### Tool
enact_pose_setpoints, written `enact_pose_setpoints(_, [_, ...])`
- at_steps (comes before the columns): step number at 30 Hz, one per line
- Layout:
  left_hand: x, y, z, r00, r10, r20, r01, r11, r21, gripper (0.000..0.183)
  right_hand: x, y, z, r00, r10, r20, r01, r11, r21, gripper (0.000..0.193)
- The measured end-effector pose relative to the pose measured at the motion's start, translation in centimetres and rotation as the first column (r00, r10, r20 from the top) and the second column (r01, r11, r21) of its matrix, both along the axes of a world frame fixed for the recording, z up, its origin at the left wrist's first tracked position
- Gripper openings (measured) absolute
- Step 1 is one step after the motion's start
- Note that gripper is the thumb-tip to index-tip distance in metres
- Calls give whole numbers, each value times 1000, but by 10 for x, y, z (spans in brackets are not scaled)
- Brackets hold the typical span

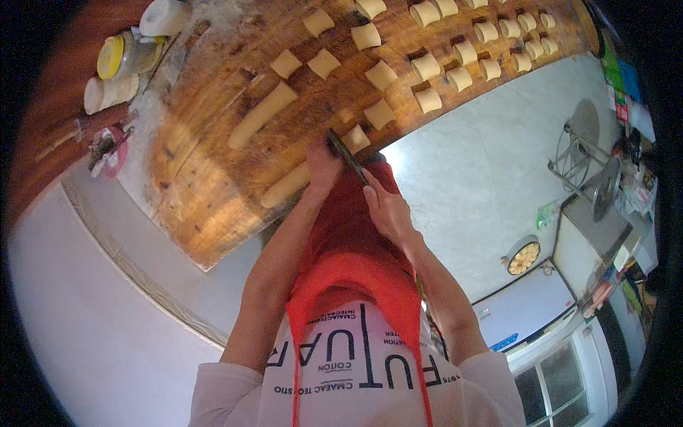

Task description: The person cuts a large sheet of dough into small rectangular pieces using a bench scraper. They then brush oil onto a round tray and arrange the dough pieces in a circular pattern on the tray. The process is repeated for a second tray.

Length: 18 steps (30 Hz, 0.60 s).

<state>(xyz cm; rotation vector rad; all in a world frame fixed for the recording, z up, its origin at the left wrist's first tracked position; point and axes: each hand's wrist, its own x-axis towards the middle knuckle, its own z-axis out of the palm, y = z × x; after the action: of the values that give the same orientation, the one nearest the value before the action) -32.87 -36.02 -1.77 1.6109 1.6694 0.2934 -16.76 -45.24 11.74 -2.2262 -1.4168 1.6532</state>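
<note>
In my right hand (386, 208) is a knife (346, 158), seen nearly edge-on as a dark narrow strip, with my fingers wrapped round its near end. My left hand (324, 162) rests on the end of a pale dough roll (286, 186), close beside the blade, its fingertips partly hidden. On the other side of the knife lies a cut dough piece (356, 139). Another dough piece (379, 114) sits a little farther off. A second, uncut dough roll (263, 115) lies farther back on the wooden board (206, 185).
Several more cut dough pieces (427, 66) spread in rows toward the far right. Flour dusts the board's left side, near a yellow-lidded jar (112, 57) and white containers (112, 94). A metal-framed stool (580, 153) stands on the pale floor (469, 192) at right.
</note>
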Motion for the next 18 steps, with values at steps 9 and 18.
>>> enact_pose_setpoints(9, [-6,9,3,991,29,132,-43,993,111,42,-11,16,-61,1000,11,28,-19,958,286,47])
enact_pose_setpoints(18, [32,54,26,954,-289,-75,296,949,112,56,41,-82,-3,988,-147,44,141,984,107,54])
